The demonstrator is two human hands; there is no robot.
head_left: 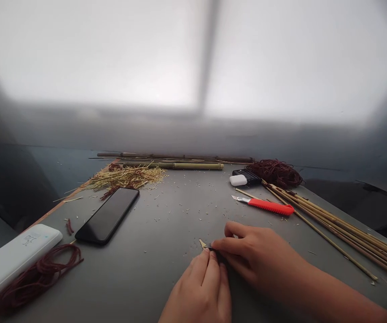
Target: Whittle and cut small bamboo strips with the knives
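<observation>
At the front of the grey table, my left hand [200, 287] is closed, its fingertips pinching a small piece with a pale, pointed end [202, 243]. My right hand [260, 255] comes in from the right, thumb and index finger together at the same spot, close against the left fingertips. Something dark and thin shows between the two hands, but the fingers hide most of it. Beyond my right hand lies a red-handled craft knife [270, 206], its blade pointing left.
Bamboo sticks [331, 224] and dark red cord [276, 172] lie right, near a white case [238, 180]. At left are a phone [109, 215], a white power bank [18, 260], a cord coil [41, 273] and thin shavings [129, 176]. Bamboo poles [196, 166] line the back.
</observation>
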